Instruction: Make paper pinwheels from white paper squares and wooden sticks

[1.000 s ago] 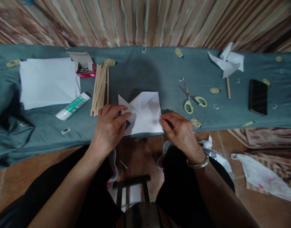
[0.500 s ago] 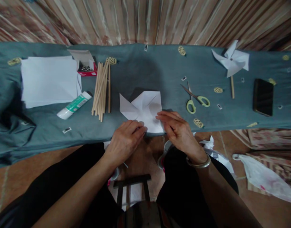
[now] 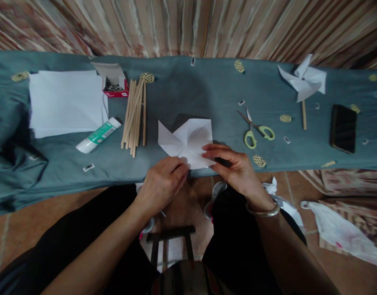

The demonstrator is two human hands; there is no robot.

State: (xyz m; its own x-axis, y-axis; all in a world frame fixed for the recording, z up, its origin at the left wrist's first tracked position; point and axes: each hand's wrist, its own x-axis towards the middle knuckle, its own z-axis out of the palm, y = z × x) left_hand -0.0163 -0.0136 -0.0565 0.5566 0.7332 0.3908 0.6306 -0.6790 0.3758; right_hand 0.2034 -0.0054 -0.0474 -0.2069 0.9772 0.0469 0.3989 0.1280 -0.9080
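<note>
Both hands meet at the near edge of the counter (image 3: 182,88), which is draped in a grey-green cloth. Left hand (image 3: 164,182) has its fingers curled, tips pressing down on the near corner of the folded white paper (image 3: 188,141); right hand (image 3: 234,166) reaches in from the other side, fingers stretched flat and pinching the paper's near right edge. That paper lies flat at the counter's front edge, cut and creased, with one flap pointing out to the left. Just left of it sits a bundle of wooden sticks (image 3: 135,116), then a green-and-white glue tube (image 3: 98,135), an open red box of pins (image 3: 114,84) and a stack of white sheets (image 3: 65,102). Off to the right, green-handled scissors (image 3: 256,129), a finished paper pinwheel (image 3: 303,84) on its stick, and a dark phone (image 3: 344,128) near the far end.
</note>
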